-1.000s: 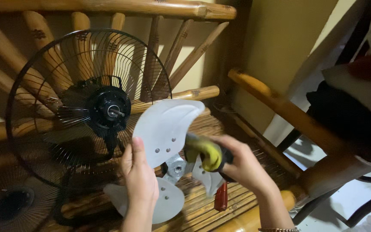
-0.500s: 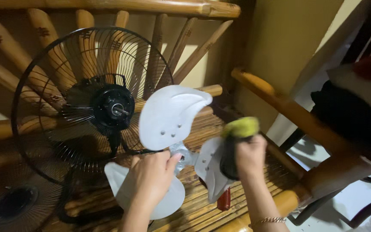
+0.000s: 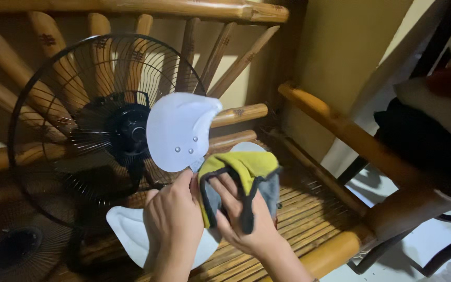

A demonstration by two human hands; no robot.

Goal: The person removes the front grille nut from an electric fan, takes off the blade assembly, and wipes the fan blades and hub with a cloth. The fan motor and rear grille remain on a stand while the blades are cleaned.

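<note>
Two bare hands work on a white plastic fan blade assembly held above a bamboo bench. One broad, curved blade stands upright in front of the fan, its smooth matte surface marked by three small rivets near the base; a second blade hangs low behind the left wrist, and the rim of a third shows just above the cloth. The left hand has its grip clamped on the assembly at the hub, thumb raised against the base of the upright blade. The right hand lies flat with fingers spread, its grip pressed onto a folded cleaning cloth, soft and napped, yellow-green on one face, grey on the other, with a dark stitched edge. The cloth covers the hub and much of the right-hand blade.

Just behind the blades stands a black wire fan guard, round, with thin radial spokes around a black motor housing. The bench is of glossy, honey-coloured bamboo poles, with a slatted seat and fanned back rails. A second round grille lies dark at lower left.
</note>
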